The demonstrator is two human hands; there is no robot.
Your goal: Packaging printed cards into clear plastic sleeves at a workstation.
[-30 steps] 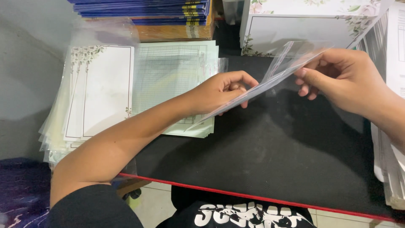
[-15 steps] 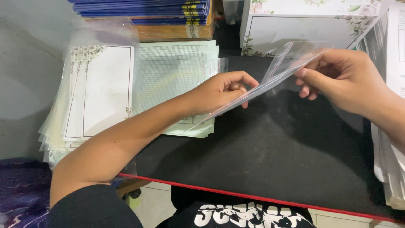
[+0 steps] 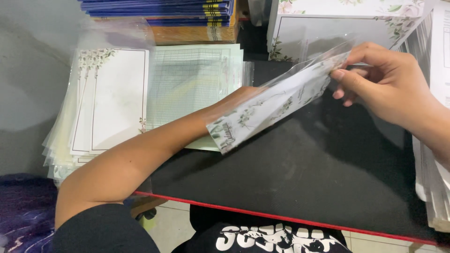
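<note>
Both hands hold a white card with green floral print inside a clear plastic sleeve [image 3: 272, 105], tilted above the black table [image 3: 300, 173]. My right hand [image 3: 389, 84] pinches the sleeve's upper right end between thumb and fingers. My left hand [image 3: 236, 98] is behind the card's lower left part; only its wrist and the back of the hand show, and the fingers are hidden by the card. The card's printed face is turned toward me.
A stack of sleeved floral-bordered cards [image 3: 112, 98] lies at the left, next to pale green grid sheets [image 3: 197, 77]. Blue books [image 3: 159, 9] and a floral box [image 3: 323, 28] stand at the back. White sheets [image 3: 433, 154] are piled at the right. The table's front edge is red.
The sleeved card has turned from nearly edge-on to face me, so its floral print shows and it now covers my left hand's fingers. Both arms stay in about the same place.
</note>
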